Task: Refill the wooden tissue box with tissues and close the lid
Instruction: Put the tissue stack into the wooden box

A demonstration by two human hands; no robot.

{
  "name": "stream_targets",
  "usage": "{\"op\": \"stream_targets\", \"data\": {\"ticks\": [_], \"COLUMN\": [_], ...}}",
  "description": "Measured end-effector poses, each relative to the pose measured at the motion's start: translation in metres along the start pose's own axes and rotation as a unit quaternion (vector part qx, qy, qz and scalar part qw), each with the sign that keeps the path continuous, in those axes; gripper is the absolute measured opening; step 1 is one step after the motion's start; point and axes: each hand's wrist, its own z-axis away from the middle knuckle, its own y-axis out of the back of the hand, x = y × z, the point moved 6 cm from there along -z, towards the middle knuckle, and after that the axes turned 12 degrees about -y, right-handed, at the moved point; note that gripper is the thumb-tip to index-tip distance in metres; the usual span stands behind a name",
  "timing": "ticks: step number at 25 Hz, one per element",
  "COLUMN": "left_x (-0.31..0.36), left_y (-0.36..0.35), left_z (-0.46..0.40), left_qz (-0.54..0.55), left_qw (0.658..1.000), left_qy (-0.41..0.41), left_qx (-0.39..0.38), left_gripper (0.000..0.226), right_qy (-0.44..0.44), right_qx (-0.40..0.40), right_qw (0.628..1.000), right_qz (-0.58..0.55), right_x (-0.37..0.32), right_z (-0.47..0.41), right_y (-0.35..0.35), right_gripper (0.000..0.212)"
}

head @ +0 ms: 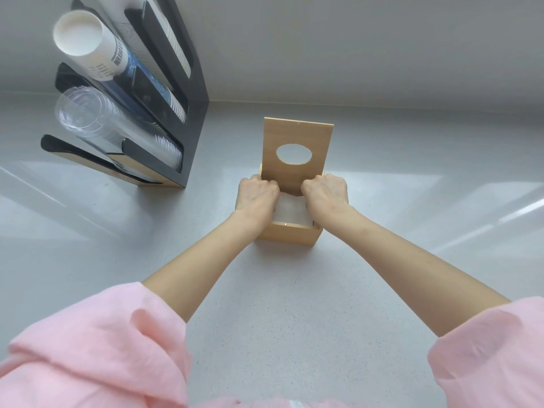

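Soft white tissues (291,208) down inside the wooden tissue box (287,235) mid-bench (294,304), likely light and squashy. Left hand (255,198) and right hand (326,195) curled, pressing the stack's edges. Lid (297,134) upright behind; probably stiff, best gripped by its top edge.

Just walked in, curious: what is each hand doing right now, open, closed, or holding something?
Left hand: curled shut on the tissues inside the wooden box.
Right hand: curled shut on the tissues too.
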Motion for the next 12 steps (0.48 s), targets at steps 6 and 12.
{"op": "stream_targets", "data": {"ticks": [6,12], "left_x": [0.001,0.014], "left_y": [0.008,-0.011], "left_z": [0.008,0.025], "left_qz": [0.031,0.049], "left_qw": [0.997,0.996], "left_qy": [-0.016,-0.07], "left_qx": [0.063,-0.025], "left_gripper": [0.021,0.045], "right_qy": [-0.001,0.058], "right_qx": [0.055,0.013], "right_qw": [0.995,0.99], "right_qz": [-0.089,-0.129], "right_x": [0.008,0.007], "right_z": [0.019,0.042], "right_y": [0.008,-0.013], "right_gripper": [0.024,0.038]}}
